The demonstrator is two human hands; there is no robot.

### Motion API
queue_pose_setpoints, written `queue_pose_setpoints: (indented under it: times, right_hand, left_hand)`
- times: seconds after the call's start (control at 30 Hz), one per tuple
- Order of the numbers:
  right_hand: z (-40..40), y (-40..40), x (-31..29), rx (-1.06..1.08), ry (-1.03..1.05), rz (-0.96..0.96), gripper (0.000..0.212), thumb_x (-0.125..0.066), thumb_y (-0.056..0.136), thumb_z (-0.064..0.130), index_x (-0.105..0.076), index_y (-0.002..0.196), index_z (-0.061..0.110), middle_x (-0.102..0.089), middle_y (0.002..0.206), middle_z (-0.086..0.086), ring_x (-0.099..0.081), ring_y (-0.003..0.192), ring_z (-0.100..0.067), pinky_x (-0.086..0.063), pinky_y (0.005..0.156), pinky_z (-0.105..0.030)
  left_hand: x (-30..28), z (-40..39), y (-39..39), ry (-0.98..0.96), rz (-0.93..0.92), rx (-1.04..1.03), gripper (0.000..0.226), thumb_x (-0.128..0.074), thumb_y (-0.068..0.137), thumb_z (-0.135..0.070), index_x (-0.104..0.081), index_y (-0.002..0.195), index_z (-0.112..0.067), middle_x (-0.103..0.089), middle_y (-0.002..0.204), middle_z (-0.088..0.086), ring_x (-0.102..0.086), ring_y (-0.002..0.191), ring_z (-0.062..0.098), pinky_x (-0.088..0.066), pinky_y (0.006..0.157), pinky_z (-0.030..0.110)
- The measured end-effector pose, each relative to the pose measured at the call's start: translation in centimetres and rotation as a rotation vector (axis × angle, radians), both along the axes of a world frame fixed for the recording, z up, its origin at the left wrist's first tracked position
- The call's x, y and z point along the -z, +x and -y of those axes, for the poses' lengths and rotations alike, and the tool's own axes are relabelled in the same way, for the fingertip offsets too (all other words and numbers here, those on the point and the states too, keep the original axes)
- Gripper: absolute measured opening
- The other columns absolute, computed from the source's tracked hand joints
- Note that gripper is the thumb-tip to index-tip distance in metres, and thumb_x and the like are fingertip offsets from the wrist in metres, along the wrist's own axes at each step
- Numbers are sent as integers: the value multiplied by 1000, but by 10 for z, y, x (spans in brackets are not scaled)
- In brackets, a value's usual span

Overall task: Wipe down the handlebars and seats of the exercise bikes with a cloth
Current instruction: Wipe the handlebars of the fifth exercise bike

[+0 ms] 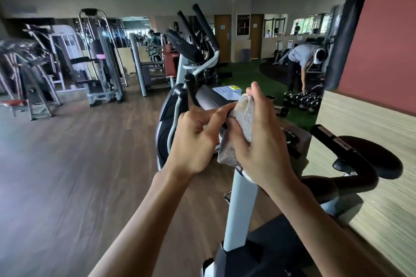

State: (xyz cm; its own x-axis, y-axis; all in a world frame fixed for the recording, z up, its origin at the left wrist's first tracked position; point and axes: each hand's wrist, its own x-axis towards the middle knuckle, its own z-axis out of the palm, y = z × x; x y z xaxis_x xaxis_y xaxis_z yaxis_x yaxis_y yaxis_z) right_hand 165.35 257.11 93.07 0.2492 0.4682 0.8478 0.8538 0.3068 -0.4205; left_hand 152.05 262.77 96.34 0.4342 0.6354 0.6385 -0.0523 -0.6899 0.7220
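A grey-white cloth is bunched in my right hand, whose fingers curl round it at the centre of the view. My left hand pinches the cloth's left edge with fingertips. Both hands hover above the pale-blue post of an exercise bike. Its black handlebar curves off to the right, below my right hand, partly hidden by my right forearm. Whether the cloth touches the bike I cannot tell. Beyond my hands stands another machine with long black handles and a grey console.
Weight machines line the far left over a brown wood floor. A mirrored wall with a wood-grain ledge runs along the right. A person bends over kettlebells on green turf at back right. A black punching bag hangs there.
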Motion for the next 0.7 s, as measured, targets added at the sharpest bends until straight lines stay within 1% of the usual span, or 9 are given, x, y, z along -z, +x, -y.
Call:
queue_pose_setpoints:
  times: [0.03, 0.07, 0.17, 0.27, 0.33, 0.37, 0.47, 0.6, 0.7]
  right_hand:
    - [0, 0, 1, -32, 14, 7, 74, -50, 102, 38, -22, 158, -1, -42, 154, -12, -40, 145, -17, -39, 116, -32]
    - [2, 2, 4, -61, 20, 16, 73, -51, 102, 35, -22, 158, 0, -41, 154, -10, -39, 145, -14, -37, 117, -30]
    - [19, 16, 23, -185, -28, -8, 65, -54, 100, 32, -33, 154, 3, -47, 148, -4, -43, 142, -11, -37, 115, -28]
    - [45, 34, 46, -313, -155, -45, 55, -54, 97, 38, -43, 146, 15, -51, 140, 6, -50, 134, -9, -43, 109, -26]
    - [53, 45, 52, -326, -188, 27, 54, -54, 96, 42, -44, 143, 17, -51, 139, 6, -52, 131, -9, -41, 107, -18]
    - [50, 48, 51, -329, -182, 63, 53, -53, 97, 42, -44, 142, 14, -51, 139, 2, -52, 131, -12, -39, 108, -16]
    - [24, 48, 37, -413, -132, 43, 55, -48, 100, 39, -43, 142, 4, -45, 148, -11, -44, 141, -21, -35, 116, -26]
    - [-16, 42, 7, -578, -90, -89, 68, -46, 101, 39, -34, 150, -6, -41, 153, -20, -40, 145, -30, -37, 117, -43]
    - [-7, 51, 14, -740, -196, -157, 66, -47, 100, 46, -32, 151, 7, -54, 139, -13, -56, 128, -27, -48, 104, -43]
  left_hand:
    - [-1, 2, -1, 4, -22, -18, 30, -51, 104, -22, -80, 111, -27, -65, 60, -10, -58, 61, 6, -49, 61, 27]
    - [-1, 3, -1, 7, -43, -41, 32, -50, 105, -19, -79, 114, -27, -71, 67, -10, -65, 67, 9, -53, 67, 29]
    - [0, 4, 1, -2, -83, -113, 32, -50, 105, -25, -78, 117, -36, -69, 69, 0, -63, 70, 12, -55, 73, 33]
    - [3, 6, 7, -45, -79, -190, 31, -49, 99, -48, -76, 115, -46, -70, 92, 4, -61, 91, 13, -54, 92, 46]
    - [3, 10, 14, -39, -52, -254, 34, -49, 96, -51, -78, 113, -43, -69, 85, 15, -69, 92, 22, -53, 92, 51]
    - [2, 13, 17, -39, -28, -279, 35, -50, 96, -49, -79, 111, -39, -74, 92, 22, -72, 97, 28, -53, 91, 51]
    - [1, 25, 25, -62, -23, -345, 37, -50, 96, -44, -79, 115, -31, -78, 113, -2, -71, 113, 18, -52, 100, 51]
    - [-4, 43, 34, -84, -77, -468, 30, -50, 103, -28, -74, 119, -33, -74, 118, -17, -65, 119, 2, -50, 105, 34]
    - [-11, 57, 38, -112, -178, -542, 30, -50, 107, -17, -71, 125, -28, -69, 124, -21, -59, 122, -9, -42, 106, 13]
